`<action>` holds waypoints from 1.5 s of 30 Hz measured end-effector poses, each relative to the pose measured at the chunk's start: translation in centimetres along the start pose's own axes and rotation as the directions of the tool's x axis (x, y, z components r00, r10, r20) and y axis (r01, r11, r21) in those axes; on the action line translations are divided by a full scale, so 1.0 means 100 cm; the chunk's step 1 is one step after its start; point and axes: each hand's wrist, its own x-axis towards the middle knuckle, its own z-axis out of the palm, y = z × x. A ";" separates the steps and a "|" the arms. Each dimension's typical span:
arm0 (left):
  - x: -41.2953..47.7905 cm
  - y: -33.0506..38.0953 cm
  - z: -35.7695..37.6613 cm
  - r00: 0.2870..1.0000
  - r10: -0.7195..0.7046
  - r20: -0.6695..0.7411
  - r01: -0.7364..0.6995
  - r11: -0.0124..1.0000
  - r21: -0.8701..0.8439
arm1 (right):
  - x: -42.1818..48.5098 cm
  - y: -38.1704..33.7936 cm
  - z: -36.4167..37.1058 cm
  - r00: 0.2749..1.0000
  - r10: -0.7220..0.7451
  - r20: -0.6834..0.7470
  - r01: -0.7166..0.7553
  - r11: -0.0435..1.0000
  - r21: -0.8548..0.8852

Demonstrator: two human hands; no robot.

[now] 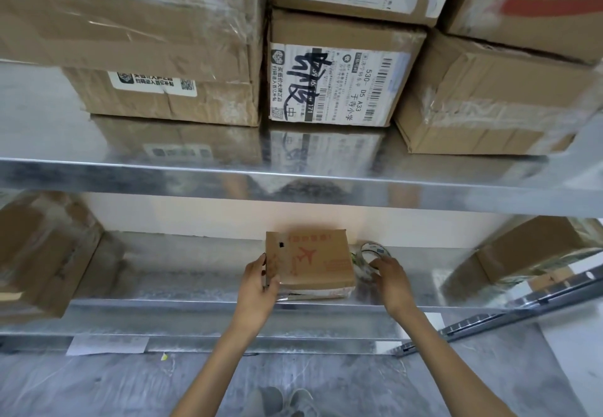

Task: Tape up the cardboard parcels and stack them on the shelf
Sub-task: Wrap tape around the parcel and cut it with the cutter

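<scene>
Cardboard parcel (pixel 313 263) steadied, left hand (pixel 257 283) fingers curled round its edge; right hand (pixel 391 279) fingers hold tape roll (pixel 372 252) beside, likely for sealing

Left hand: my left hand (pixel 261 283) grips the small brown cardboard parcel with red print (pixel 313 260) at its left front corner
Right hand: my right hand (pixel 391 281) curls over the clear roll of packing tape (pixel 370 253); the roll stands just beside the parcel's right side
Lower shelf: the shiny metal lower shelf (pixel 182 283) bears both; larger taped cardboard boxes (pixel 42 253) sit well apart at either end
Upper shelf: the metal upper shelf (pixel 163 172) carries stacked boxes; in the middle, a brown cardboard box with a white label scrawled in black (pixel 339 80)
Floor: my grey shoes (pixel 284 400)
</scene>
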 end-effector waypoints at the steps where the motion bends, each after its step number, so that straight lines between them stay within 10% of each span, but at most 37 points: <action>1: 0.000 0.000 0.000 1.000 0.002 0.010 -0.003 1.000 0.010 | -0.002 -0.003 -0.007 1.000 0.010 -0.027 -0.009 0.999 0.045; 7: 0.005 0.012 -0.001 0.991 0.115 -0.066 -0.088 0.942 0.324 | -0.028 -0.039 -0.059 0.959 -0.021 -0.282 0.119 0.934 0.336; 13: 0.023 0.087 0.006 0.924 0.380 0.050 -0.382 0.921 0.074 | -0.055 -0.121 -0.088 0.949 -0.177 -0.262 0.289 0.823 0.488; 18: 0.033 0.115 -0.006 0.988 0.149 -0.049 -0.156 0.967 -0.200 | -0.052 -0.152 -0.085 0.973 -0.116 -0.198 0.219 0.728 0.649; 29: 0.039 0.113 -0.034 0.983 0.155 -0.098 -0.165 0.981 -0.102 | -0.062 -0.180 -0.079 0.968 -0.237 -0.086 0.219 0.620 0.753; 35: 0.058 0.113 -0.052 0.988 0.149 0.051 -0.152 0.986 0.061 | -0.068 -0.183 -0.082 0.930 -0.358 0.085 0.161 0.604 0.781; 45: 0.084 0.100 -0.064 0.987 0.084 0.135 -0.053 0.973 -0.224 | -0.090 -0.197 -0.072 0.960 -0.212 0.182 -0.048 0.518 0.854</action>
